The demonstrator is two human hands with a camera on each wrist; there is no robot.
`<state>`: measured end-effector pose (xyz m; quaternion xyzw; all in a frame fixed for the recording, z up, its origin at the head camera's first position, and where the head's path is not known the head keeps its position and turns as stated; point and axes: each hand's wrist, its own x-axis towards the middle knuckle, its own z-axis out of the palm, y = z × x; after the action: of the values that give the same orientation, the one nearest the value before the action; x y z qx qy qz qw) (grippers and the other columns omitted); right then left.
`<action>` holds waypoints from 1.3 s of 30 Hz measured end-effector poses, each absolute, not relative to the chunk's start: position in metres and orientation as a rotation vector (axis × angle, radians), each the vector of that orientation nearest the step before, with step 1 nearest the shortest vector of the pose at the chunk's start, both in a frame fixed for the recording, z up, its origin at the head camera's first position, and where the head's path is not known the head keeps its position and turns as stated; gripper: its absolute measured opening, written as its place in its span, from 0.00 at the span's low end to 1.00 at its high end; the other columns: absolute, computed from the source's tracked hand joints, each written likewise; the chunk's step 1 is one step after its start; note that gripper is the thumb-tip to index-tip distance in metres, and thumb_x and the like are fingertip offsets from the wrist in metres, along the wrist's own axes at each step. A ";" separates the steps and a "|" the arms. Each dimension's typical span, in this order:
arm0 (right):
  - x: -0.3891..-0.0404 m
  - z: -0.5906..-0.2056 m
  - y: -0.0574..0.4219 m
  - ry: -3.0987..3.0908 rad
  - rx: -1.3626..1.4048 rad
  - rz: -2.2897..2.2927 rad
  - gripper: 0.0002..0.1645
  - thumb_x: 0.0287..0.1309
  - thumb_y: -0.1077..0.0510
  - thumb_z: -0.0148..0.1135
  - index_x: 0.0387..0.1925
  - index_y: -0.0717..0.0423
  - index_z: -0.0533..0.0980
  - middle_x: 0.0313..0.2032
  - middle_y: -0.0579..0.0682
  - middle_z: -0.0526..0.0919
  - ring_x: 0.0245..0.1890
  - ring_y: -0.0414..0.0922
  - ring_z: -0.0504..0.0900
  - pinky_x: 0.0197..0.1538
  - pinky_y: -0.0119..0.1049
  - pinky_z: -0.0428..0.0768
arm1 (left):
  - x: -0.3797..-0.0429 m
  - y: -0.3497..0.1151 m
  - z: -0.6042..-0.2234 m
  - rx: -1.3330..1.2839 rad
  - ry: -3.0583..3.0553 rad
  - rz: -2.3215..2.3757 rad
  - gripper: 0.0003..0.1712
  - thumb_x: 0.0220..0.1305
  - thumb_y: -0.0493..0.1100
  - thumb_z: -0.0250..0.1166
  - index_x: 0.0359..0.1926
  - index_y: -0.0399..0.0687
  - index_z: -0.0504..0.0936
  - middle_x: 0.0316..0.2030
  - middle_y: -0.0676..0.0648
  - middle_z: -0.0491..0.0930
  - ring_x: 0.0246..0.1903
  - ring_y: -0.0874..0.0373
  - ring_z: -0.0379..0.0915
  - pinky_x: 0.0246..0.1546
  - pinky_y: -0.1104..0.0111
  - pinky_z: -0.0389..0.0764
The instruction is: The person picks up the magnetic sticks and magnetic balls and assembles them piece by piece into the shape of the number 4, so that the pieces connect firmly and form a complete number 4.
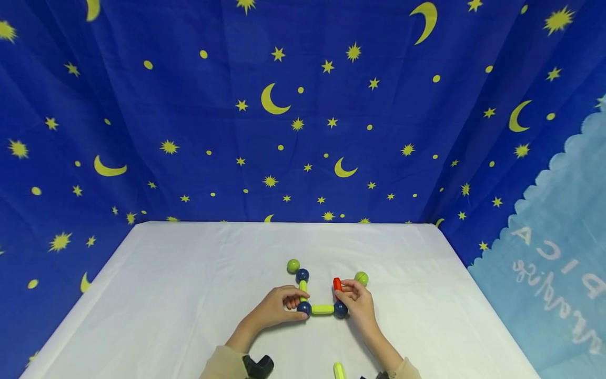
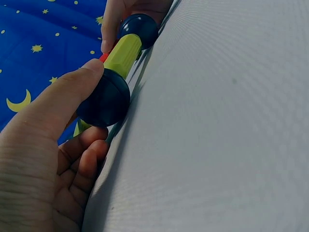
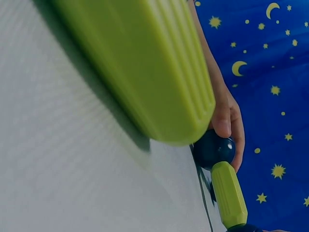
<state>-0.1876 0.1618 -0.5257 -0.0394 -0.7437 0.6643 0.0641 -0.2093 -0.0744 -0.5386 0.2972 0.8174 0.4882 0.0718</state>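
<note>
- Over on the white table [image 1: 189, 295], the left hand [image 1: 276, 306] pinched the dark-blue left corner ball [image 1: 304, 309]!
- The right hand [image 1: 358, 304] had the red rod [image 1: 337, 283] pinched, close by the right corner ball [image 1: 341, 310], fingers hiding the join!
- A lime rod [image 1: 323, 310] bridged those balls; a side rod [image 1: 303, 286] ran between the left one and a far blue ball [image 1: 302, 275]!
- One green ball [image 1: 293, 266] sat just past it, a grooved green ball [image 1: 362, 278] beside the right hand.

Person's left hand [image 1: 278, 305] grips, thumb [image 2: 72, 89] opposite bent fingers [image 2: 86, 152]; right hand [image 1: 360, 304] pinches between thumb and fingertips; forearms [image 1: 384, 350] reach forward, angled inward, the two hands apart.
</note>
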 end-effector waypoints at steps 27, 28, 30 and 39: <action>-0.184 -0.514 0.159 -2.316 -0.127 1.941 0.19 0.51 0.72 0.64 0.45 0.78 0.72 0.34 0.63 0.80 0.25 0.32 0.74 0.32 0.21 0.75 | -0.209 -0.075 -0.539 0.924 2.467 1.460 0.24 0.50 0.52 0.73 0.48 0.50 0.83 0.31 0.55 0.77 0.30 0.70 0.68 0.33 0.76 0.72; -0.186 -0.518 0.160 -2.319 -0.121 1.930 0.19 0.51 0.72 0.64 0.45 0.77 0.72 0.33 0.62 0.80 0.25 0.31 0.74 0.32 0.21 0.75 | -0.209 -0.075 -0.539 0.921 2.466 1.461 0.24 0.50 0.52 0.73 0.48 0.50 0.83 0.31 0.55 0.77 0.30 0.70 0.68 0.33 0.76 0.72; -0.190 -0.527 0.162 -2.322 -0.122 1.904 0.19 0.51 0.70 0.65 0.45 0.75 0.73 0.33 0.61 0.81 0.25 0.31 0.74 0.32 0.22 0.75 | -0.209 -0.075 -0.539 0.917 2.465 1.464 0.24 0.50 0.52 0.74 0.48 0.49 0.83 0.32 0.55 0.77 0.30 0.70 0.68 0.34 0.76 0.72; -0.190 -0.530 0.165 -2.345 -0.169 1.810 0.14 0.55 0.68 0.61 0.44 0.70 0.75 0.34 0.61 0.82 0.26 0.30 0.75 0.34 0.22 0.75 | -0.209 -0.074 -0.538 0.895 2.463 1.451 0.24 0.50 0.51 0.74 0.49 0.50 0.83 0.31 0.55 0.76 0.30 0.70 0.67 0.33 0.76 0.72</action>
<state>-0.1897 0.1655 -0.5303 -0.0568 -0.7873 0.6078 0.0869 -0.2087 -0.0740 -0.5376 0.2980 0.8201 0.4831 0.0731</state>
